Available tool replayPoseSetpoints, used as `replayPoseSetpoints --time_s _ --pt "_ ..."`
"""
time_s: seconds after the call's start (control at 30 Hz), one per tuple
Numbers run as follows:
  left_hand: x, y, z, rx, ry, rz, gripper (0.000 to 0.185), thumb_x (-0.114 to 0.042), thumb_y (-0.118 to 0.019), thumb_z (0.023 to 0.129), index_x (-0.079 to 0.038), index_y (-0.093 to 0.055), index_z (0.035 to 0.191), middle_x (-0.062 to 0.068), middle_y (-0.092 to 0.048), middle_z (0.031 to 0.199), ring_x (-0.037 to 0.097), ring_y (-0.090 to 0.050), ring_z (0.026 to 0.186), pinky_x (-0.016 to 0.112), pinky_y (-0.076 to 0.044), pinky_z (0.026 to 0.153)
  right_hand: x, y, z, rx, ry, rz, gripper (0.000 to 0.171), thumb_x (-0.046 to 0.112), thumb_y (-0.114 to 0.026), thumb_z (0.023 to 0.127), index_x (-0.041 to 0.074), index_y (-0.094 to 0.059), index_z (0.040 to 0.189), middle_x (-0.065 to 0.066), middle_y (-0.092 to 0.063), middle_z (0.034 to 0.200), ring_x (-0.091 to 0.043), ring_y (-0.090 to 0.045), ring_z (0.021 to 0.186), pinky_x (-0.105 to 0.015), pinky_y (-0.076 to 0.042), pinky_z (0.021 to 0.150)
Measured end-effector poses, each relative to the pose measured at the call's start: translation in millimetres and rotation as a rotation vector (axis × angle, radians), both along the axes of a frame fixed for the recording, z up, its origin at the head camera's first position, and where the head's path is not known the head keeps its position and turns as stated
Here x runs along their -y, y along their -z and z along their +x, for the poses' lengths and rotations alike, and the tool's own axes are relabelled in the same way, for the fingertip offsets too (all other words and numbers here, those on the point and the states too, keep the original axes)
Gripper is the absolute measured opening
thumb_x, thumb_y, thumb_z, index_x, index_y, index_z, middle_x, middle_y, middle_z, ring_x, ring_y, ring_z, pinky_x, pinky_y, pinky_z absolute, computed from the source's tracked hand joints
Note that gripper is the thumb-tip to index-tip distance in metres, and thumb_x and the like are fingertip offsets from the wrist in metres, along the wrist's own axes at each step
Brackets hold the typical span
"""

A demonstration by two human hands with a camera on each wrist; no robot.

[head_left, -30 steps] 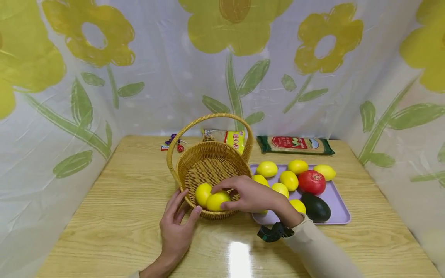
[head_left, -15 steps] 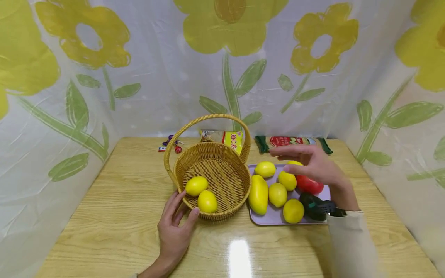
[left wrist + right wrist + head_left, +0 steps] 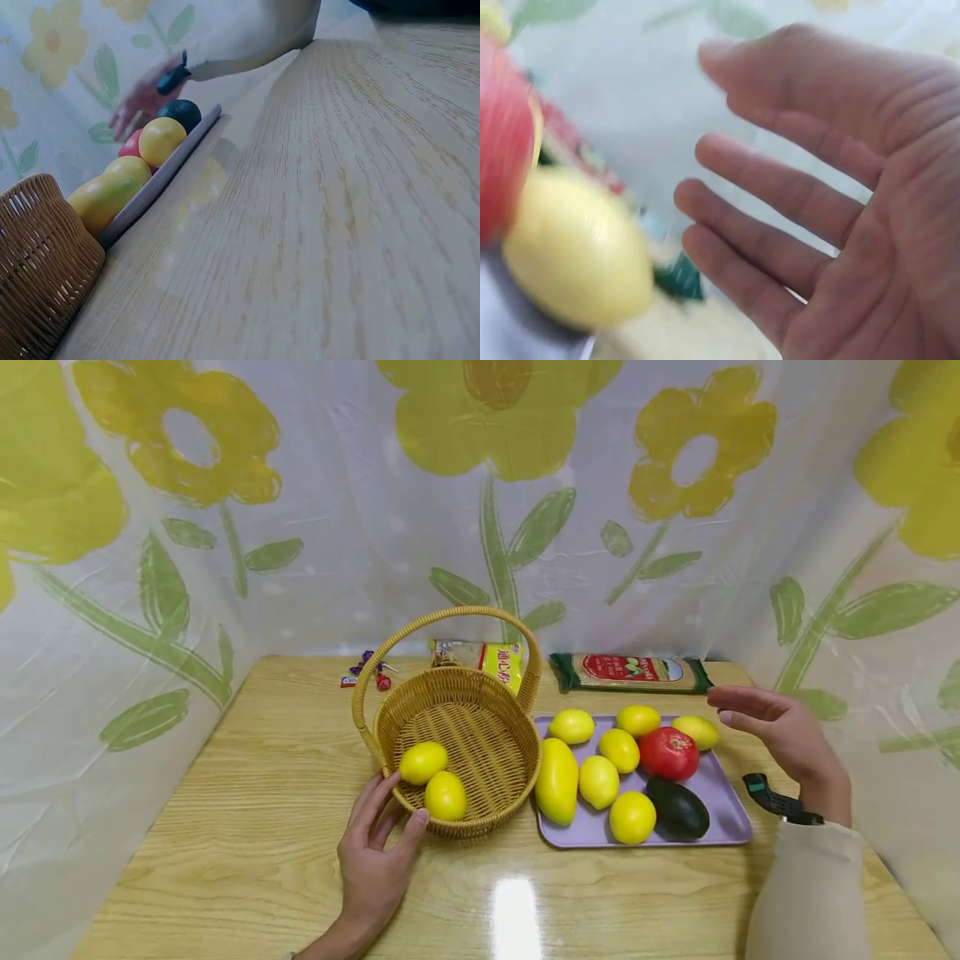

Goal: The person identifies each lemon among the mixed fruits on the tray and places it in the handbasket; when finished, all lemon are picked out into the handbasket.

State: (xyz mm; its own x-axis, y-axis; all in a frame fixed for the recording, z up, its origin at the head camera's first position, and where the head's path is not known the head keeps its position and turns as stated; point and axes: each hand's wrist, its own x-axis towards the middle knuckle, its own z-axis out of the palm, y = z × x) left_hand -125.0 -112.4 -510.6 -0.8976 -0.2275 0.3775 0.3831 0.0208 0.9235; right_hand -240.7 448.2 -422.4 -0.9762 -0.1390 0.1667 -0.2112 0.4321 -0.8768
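Left hand (image 3: pixel 375 852) flat against basket (image 3: pixel 480 693) rim at 7 o'clock, fingers relaxed, steadying it. Two lemons (image 3: pixel 435 777) inside, near edge. Right hand (image 3: pixel 780 731) empty, fingers spread, hovering at 3 o'clock of tray (image 3: pixel 731 818), nearest far-right lemon (image 3: pixel 696 731).

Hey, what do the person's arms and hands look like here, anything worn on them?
Both hands are bare, no gloves or rings visible. The right hand has a cream long sleeve and a black wrist strap with a teal mark. The left hand shows a bare forearm; any sleeve or strap lies out of frame.
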Motion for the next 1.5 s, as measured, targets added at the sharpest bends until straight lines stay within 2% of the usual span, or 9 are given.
replayPoseSetpoints --time_s 0.13,0.4,0.63,0.73,0.87,1.0,1.13,1.37,1.5 --pt "1.3 0.0 0.1 -0.010 0.003 0.005 0.059 0.012 -0.076 0.096 0.005 -0.059 0.152 0.023 -0.042 0.166 0.027 -0.054 0.149 0.026 -0.055 0.116 -10.7 21.0 -5.5 0.086 0.028 0.112 0.048 0.015 -0.073 0.107 -0.001 -0.063 0.150 0.014 -0.075 0.136 0.006 -0.069 0.115 -0.006 -0.054 0.095" --pt "1.6 0.6 0.8 -0.001 0.003 0.003 0.059 0.012 -0.076 0.096 0.005 -0.059 0.152 0.022 -0.040 0.167 0.025 -0.054 0.148 0.024 -0.055 0.116 -2.3 28.7 -14.0 0.185 0.056 0.315 0.059 0.036 -0.077 0.105 0.008 -0.062 0.155 -0.021 -0.066 0.151 0.006 -0.060 0.113 -0.008 -0.054 0.092" --pt "1.1 1.4 0.2 0.011 0.004 -0.001 0.059 0.011 -0.076 0.096 0.004 -0.059 0.152 0.020 -0.040 0.168 0.021 -0.053 0.148 0.024 -0.054 0.116 12.9 -1.9 -7.0 0.053 0.076 0.222 0.046 0.027 -0.075 0.107 0.007 -0.066 0.148 0.016 -0.074 0.126 0.003 -0.070 0.107 -0.008 -0.057 0.090" --pt "1.4 1.7 -0.1 0.019 0.007 -0.007 0.060 0.010 -0.076 0.096 0.002 -0.059 0.153 0.017 -0.040 0.169 0.027 -0.051 0.149 0.024 -0.054 0.116 41.5 -23.2 -4.2 -0.037 -0.012 0.152 0.040 0.013 -0.075 0.106 0.006 -0.069 0.145 0.017 -0.073 0.127 -0.004 -0.073 0.109 -0.012 -0.061 0.092" --pt "1.9 1.6 -0.4 0.029 0.008 -0.016 0.059 0.009 -0.076 0.097 0.001 -0.059 0.153 0.015 -0.039 0.169 0.029 -0.050 0.150 0.024 -0.054 0.117 97.9 -45.4 -4.7 -0.097 -0.248 0.102 0.041 0.000 -0.076 0.101 0.006 -0.071 0.141 0.002 -0.075 0.132 -0.013 -0.075 0.112 -0.021 -0.066 0.093" --pt "1.8 1.8 -0.4 0.026 0.008 -0.015 0.059 0.009 -0.077 0.097 0.002 -0.059 0.153 0.018 -0.040 0.169 0.032 -0.051 0.150 0.024 -0.055 0.116 165.1 -46.5 -6.1 -0.043 -0.499 0.090 0.041 0.004 -0.080 0.099 0.011 -0.074 0.139 -0.005 -0.076 0.135 -0.019 -0.075 0.114 -0.029 -0.067 0.097" --pt "0.8 1.8 -0.2 0.023 0.008 -0.011 0.059 0.009 -0.077 0.096 0.003 -0.060 0.152 0.019 -0.039 0.169 0.035 -0.051 0.149 0.024 -0.055 0.115 227.4 -38.5 2.1 -0.005 -0.658 0.160 0.040 0.012 -0.083 0.099 0.018 -0.075 0.138 -0.002 -0.075 0.138 -0.020 -0.074 0.117 -0.033 -0.065 0.104" --pt "0.7 1.0 -0.6 0.029 0.006 -0.019 0.059 0.008 -0.077 0.096 0.001 -0.060 0.152 0.016 -0.041 0.169 0.025 -0.052 0.149 0.024 -0.055 0.116 292.5 -28.9 23.7 -0.157 -0.728 0.394 0.039 0.023 -0.083 0.101 0.021 -0.075 0.139 0.008 -0.075 0.138 -0.010 -0.069 0.126 -0.039 -0.063 0.108" --pt "2.0 1.1 -0.5 0.026 0.003 -0.023 0.058 0.008 -0.077 0.097 0.002 -0.060 0.152 0.017 -0.042 0.168 0.019 -0.052 0.148 0.023 -0.055 0.116 300.4 -25.5 27.3 -0.121 -0.739 0.347 0.038 0.023 -0.080 0.103 0.019 -0.075 0.140 0.006 -0.075 0.139 -0.013 -0.069 0.129 -0.040 -0.062 0.111"
